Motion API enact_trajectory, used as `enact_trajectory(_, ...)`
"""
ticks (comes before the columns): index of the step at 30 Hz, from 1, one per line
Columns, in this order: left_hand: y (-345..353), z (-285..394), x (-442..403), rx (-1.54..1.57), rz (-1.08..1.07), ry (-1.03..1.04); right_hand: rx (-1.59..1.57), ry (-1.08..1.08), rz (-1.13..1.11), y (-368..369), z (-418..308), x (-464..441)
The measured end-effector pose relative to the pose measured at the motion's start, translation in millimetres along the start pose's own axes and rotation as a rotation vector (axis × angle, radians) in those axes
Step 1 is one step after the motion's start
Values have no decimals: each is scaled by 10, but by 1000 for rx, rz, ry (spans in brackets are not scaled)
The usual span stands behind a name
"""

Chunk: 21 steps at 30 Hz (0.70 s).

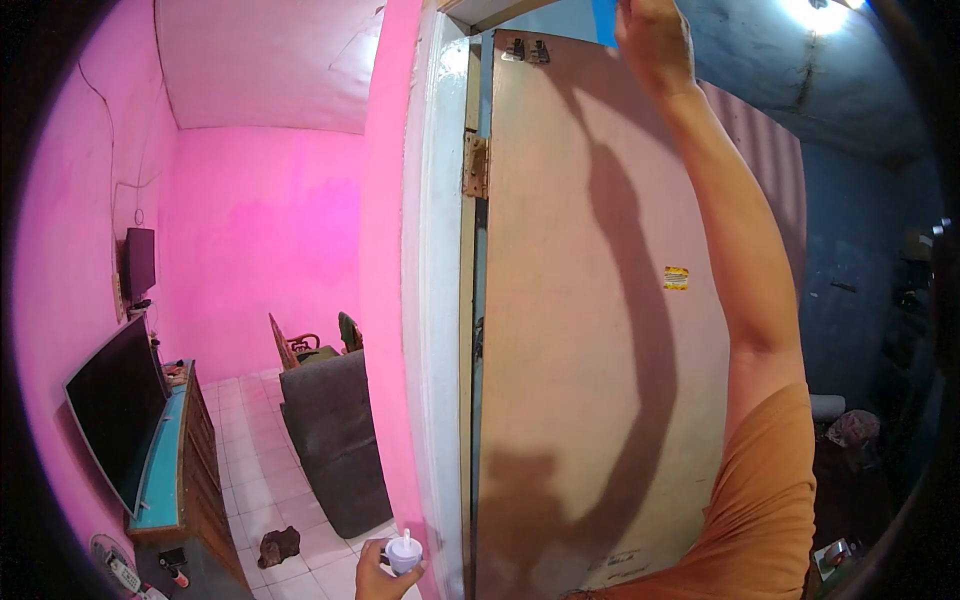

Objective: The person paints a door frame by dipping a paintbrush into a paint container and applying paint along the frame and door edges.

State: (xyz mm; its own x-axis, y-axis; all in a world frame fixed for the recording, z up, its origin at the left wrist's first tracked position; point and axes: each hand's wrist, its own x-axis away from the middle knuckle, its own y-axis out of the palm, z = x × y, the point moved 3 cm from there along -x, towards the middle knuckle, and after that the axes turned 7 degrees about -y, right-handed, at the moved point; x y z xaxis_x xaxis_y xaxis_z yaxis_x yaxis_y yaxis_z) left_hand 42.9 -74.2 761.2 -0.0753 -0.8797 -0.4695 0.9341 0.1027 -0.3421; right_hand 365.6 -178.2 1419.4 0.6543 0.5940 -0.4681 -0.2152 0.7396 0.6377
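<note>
Low in the view, my left hand (378, 574) has its fingers and thumb closed around a small white cup-shaped object (404, 552) with a short white piece sticking up from its top. It is beside the foot of the pink wall edge. My right hand (655, 45) is raised high at the top of the view, near the upper edge of a light brown door (570, 330). The frame edge cuts off its fingertips, so I cannot make out whether it holds anything. The arm's shadow falls across the door.
A white door frame (440, 300) with a rusty hinge (475, 165) stands between two rooms. On the left are a television (120, 410) on a turquoise-topped cabinet (160, 480), a dark sofa (335, 440) and a dark brown item (279, 547) on the tiled floor.
</note>
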Motion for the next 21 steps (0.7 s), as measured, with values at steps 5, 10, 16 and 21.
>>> enact_trajectory(5,66,-75,34,-7,-28,20,5,54,108,-152,266,-40)
enact_trajectory(10,6,-111,70,5,-24,17,25,43,10,-352,61,-3)
enact_trajectory(16,27,-92,111,33,-26,18,-17,129,-80,79,-79,6)
enact_trajectory(21,5,-94,233,8,-22,6,68,97,61,-260,172,-174)
